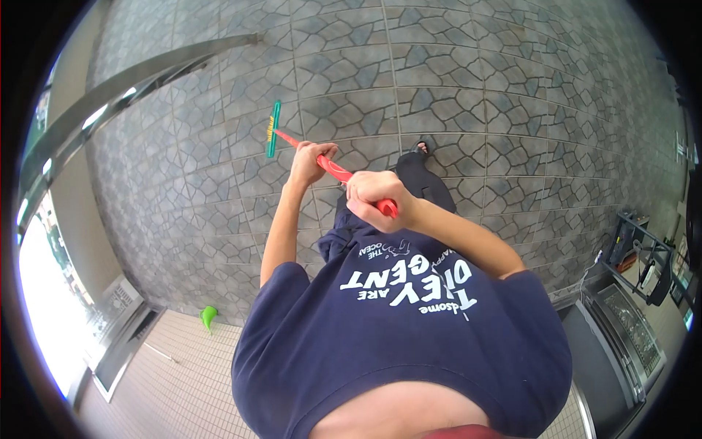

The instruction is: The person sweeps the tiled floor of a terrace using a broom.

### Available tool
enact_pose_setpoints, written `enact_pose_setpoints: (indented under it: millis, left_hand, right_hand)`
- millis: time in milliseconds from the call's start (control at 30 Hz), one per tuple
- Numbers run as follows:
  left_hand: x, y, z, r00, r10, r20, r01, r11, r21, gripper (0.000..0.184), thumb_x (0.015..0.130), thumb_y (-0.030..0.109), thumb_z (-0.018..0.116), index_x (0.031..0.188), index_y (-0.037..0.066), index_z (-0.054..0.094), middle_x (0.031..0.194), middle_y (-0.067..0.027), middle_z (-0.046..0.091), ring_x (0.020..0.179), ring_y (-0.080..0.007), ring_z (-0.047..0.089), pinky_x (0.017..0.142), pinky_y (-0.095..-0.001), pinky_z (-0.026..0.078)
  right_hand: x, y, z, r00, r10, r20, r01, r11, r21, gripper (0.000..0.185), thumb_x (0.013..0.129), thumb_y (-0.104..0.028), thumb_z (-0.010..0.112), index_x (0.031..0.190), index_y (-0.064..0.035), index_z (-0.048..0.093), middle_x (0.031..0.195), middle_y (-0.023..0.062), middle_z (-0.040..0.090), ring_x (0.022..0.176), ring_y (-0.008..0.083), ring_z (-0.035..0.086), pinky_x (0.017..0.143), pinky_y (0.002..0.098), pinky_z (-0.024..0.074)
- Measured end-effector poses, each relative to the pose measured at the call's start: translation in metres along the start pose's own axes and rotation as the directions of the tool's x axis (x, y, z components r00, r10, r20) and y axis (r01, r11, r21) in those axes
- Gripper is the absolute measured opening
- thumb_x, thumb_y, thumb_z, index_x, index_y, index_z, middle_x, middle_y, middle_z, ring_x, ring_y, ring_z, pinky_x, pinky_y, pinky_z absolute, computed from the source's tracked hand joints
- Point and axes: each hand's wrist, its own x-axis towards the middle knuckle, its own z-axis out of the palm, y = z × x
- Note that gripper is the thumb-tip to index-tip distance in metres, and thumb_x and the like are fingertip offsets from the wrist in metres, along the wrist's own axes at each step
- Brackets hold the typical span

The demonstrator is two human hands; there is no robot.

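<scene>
Both of my hands grip the red handle [333, 169] of a long-handled floor brush. Its teal head [276, 129], with a patch of yellow along one side, lies beyond my hands at the upper left, against the stone-patterned floor. My left hand [311, 162] is closed around the handle, farther down towards the head. Nearer my chest, my right hand [376, 199] wraps the top end of the handle, whose red tip sticks out past the fingers. Below my hands, a foot in an open dark shoe [423, 148] shows past the trouser leg.
A curved metal rail [175, 64] crosses the upper left. At the lower left, a small bright green object [208, 317] is by the tiled wall [186, 358]. On the right are a black rack [643, 252] holding things and a dark appliance-like box [603, 351].
</scene>
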Motion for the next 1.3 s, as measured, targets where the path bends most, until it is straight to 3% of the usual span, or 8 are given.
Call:
enact_pose_setpoints:
  millis: [400, 533, 667, 733, 800, 833, 1167, 1300]
  left_hand:
    - [-0.204, -0.294, -0.055, 0.907, -0.409, -0.095, 0.420, 0.874, 0.243, 0.056, 0.084, 0.050, 0.079, 0.126, 0.012, 0.072, 0.132, -0.0146, 0.064, 0.124, -0.0349, 0.059, 0.106, -0.0497, 0.045]
    - [-0.182, -0.252, -0.055, 0.931, -0.319, -0.179, 0.352, 0.913, 0.204, 0.063, 0.084, 0.055, 0.078, 0.127, 0.010, 0.071, 0.128, -0.0176, 0.066, 0.129, -0.0345, 0.057, 0.109, -0.0506, 0.042]
    - [-0.126, -0.175, -0.021, 0.982, -0.160, 0.096, 0.148, 0.982, 0.120, 0.074, 0.080, 0.064, 0.076, 0.127, 0.007, 0.070, 0.119, -0.0163, 0.073, 0.126, -0.0303, 0.061, 0.116, -0.0506, 0.036]
    - [-0.083, -0.125, 0.016, 0.969, -0.065, 0.240, 0.065, 0.998, 0.009, 0.051, 0.085, 0.054, 0.077, 0.107, 0.008, 0.079, 0.104, -0.0110, 0.077, 0.108, -0.0280, 0.070, 0.120, -0.0534, 0.032]
    - [-0.043, -0.069, 0.075, 0.995, 0.095, 0.021, -0.093, 0.993, -0.075, 0.050, 0.083, 0.052, 0.079, 0.062, 0.007, 0.070, 0.066, -0.0124, 0.067, 0.070, -0.0335, 0.067, 0.074, -0.0449, 0.053]
    - [-0.024, -0.033, 0.101, 0.994, 0.090, -0.056, -0.093, 0.994, -0.059, 0.058, 0.082, 0.052, 0.081, 0.053, 0.007, 0.059, 0.058, -0.0149, 0.059, 0.059, -0.0371, 0.060, 0.055, -0.0460, 0.045]
    - [0.096, 0.225, 0.270, 0.965, 0.182, -0.187, -0.260, 0.735, -0.626, 0.046, 0.089, 0.021, 0.070, 0.054, 0.002, 0.048, 0.053, -0.0173, 0.048, 0.049, -0.0367, 0.048, 0.052, -0.0458, 0.040]
    - [0.094, 0.264, 0.248, 0.954, 0.277, -0.112, -0.290, 0.767, -0.572, 0.043, 0.090, 0.019, 0.068, 0.057, 0.000, 0.049, 0.054, -0.0181, 0.048, 0.051, -0.0358, 0.048, 0.053, -0.0457, 0.039]
  right_hand:
    - [0.026, 0.219, 0.261, 0.949, 0.022, 0.314, -0.003, 0.998, -0.060, 0.034, 0.087, 0.001, 0.063, 0.061, -0.0020, 0.041, 0.057, 0.0110, 0.045, 0.055, 0.0305, 0.044, 0.059, 0.0412, 0.0395]
    - [0.018, 0.194, 0.239, 0.963, 0.064, 0.263, -0.049, 0.997, -0.064, 0.033, 0.085, 0.003, 0.063, 0.060, -0.0026, 0.042, 0.057, 0.0103, 0.043, 0.054, 0.0301, 0.046, 0.061, 0.0406, 0.0415]
    - [-0.001, 0.133, 0.166, 0.965, 0.049, 0.259, -0.021, 0.994, -0.110, 0.035, 0.082, 0.002, 0.063, 0.058, -0.0042, 0.039, 0.055, 0.0103, 0.042, 0.054, 0.0297, 0.044, 0.057, 0.0415, 0.0381]
    - [-0.016, 0.088, 0.112, 0.972, 0.060, 0.225, -0.020, 0.984, -0.176, 0.034, 0.080, 0.004, 0.062, 0.058, -0.0040, 0.038, 0.054, 0.0095, 0.040, 0.052, 0.0294, 0.043, 0.057, 0.0406, 0.0386]
    - [-0.033, 0.039, 0.052, 0.985, 0.080, 0.154, -0.056, 0.986, -0.157, 0.030, 0.079, 0.006, 0.059, 0.058, -0.0030, 0.040, 0.055, 0.0087, 0.041, 0.050, 0.0292, 0.042, 0.057, 0.0394, 0.0399]
    - [-0.040, 0.013, 0.024, 0.989, 0.101, 0.104, -0.080, 0.978, -0.194, 0.028, 0.078, 0.007, 0.059, 0.058, -0.0025, 0.041, 0.055, 0.0083, 0.042, 0.049, 0.0289, 0.042, 0.057, 0.0388, 0.0405]
    - [-0.094, -0.126, -0.107, 0.955, 0.236, 0.181, -0.093, 0.815, -0.572, 0.023, 0.063, 0.002, 0.067, 0.058, -0.0070, 0.046, 0.054, 0.0065, 0.049, 0.051, 0.0283, 0.052, 0.055, 0.0375, 0.0413]
    - [-0.101, -0.159, -0.115, 0.986, 0.110, 0.125, -0.023, 0.835, -0.550, 0.027, 0.062, 0.004, 0.066, 0.057, -0.0077, 0.042, 0.053, 0.0053, 0.043, 0.047, 0.0261, 0.045, 0.050, 0.0372, 0.0351]
